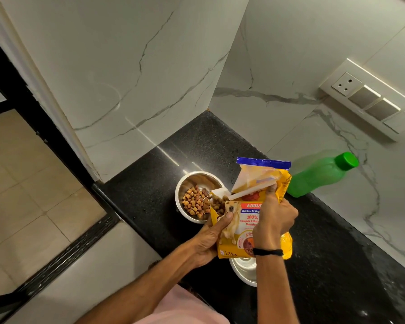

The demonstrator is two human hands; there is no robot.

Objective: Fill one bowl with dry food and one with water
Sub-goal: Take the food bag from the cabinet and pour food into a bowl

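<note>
soft crinkly dog food bag [250, 220], likely slippery; gripped low by left hand [206, 242], near open corner by right hand [276, 218]; sensible holds.

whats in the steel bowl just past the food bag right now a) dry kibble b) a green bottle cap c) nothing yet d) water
A: brown and tan kibble lies heaped in the steel bowl, right by the open mouth of the food bag held by the left hand and right hand.
</note>
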